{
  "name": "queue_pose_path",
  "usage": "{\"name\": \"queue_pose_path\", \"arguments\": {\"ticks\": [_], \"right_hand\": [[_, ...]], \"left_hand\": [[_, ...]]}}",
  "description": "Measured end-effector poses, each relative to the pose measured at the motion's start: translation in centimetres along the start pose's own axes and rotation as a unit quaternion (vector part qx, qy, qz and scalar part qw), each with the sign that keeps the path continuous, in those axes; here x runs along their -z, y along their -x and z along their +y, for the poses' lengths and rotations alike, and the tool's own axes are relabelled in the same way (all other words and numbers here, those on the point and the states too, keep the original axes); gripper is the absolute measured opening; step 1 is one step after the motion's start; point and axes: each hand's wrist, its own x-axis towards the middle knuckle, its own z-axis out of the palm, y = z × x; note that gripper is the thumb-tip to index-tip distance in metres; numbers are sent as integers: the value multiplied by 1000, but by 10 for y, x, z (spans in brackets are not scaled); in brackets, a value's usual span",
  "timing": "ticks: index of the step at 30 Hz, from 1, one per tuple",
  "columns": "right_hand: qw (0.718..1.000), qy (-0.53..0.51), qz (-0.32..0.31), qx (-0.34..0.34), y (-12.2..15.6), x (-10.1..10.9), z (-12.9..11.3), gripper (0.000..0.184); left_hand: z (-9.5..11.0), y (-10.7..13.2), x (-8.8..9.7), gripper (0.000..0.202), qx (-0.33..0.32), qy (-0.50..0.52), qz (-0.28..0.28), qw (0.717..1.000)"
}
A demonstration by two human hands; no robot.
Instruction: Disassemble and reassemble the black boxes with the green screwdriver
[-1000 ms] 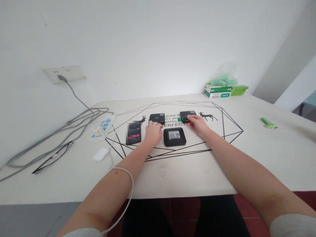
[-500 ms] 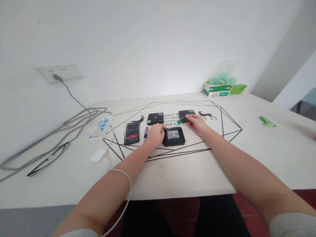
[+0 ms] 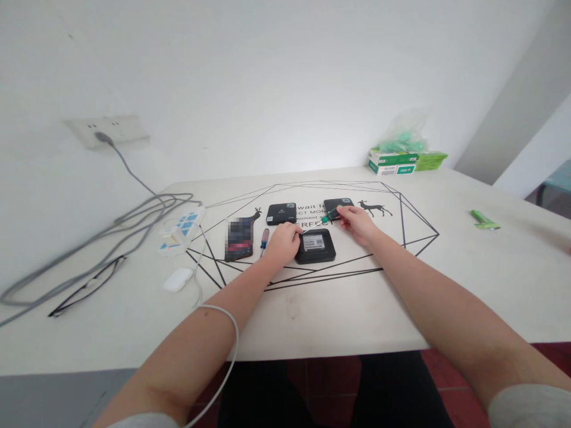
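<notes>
My right hand (image 3: 358, 224) is closed around the handle of a green screwdriver (image 3: 325, 219). Its thin metal shaft slants down to the left, and the tip meets the upper left corner of a black square device (image 3: 315, 254). This device lies flat, with a white printed label (image 3: 313, 242) in its recessed face. At its left side my left hand (image 3: 284, 244) grips the edge, fingers curled in close to the screwdriver tip. The fingertips themselves are partly hidden.
Two more black devices lie behind, one on the left (image 3: 281, 213) and one on the right (image 3: 338, 205). A second screwdriver (image 3: 264, 238) and a phone (image 3: 239, 239) are left of my left hand. Further left are a power strip (image 3: 182, 232), a white case (image 3: 178, 279) and cables; green boxes (image 3: 392, 160) stand back right.
The left hand has shifted very slightly to the right at the device's corner. The screwdriver's handle looks slightly turned in the right hand; its tip stays at the same corner.
</notes>
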Motion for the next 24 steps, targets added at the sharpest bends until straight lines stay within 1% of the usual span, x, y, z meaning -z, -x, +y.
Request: {"name": "queue_pose_path", "arguments": {"ticks": [4,13,18,24], "right_hand": [[1000,-7,-1,-5,-1,1,0,56],[1000,-26,9,-10,-3,3,3,50],[999,-29,9,-11,-3,5,1,41],[999,-42,27,-19,-6,9,1,31]], "left_hand": [[1,0,0,22,-3,-4,4,1000],[2,0,-1,16,-4,-10,10,1000],[4,0,2,20,15,-16,15,1000],[6,1,3,18,16,-19,15,1000]]}}
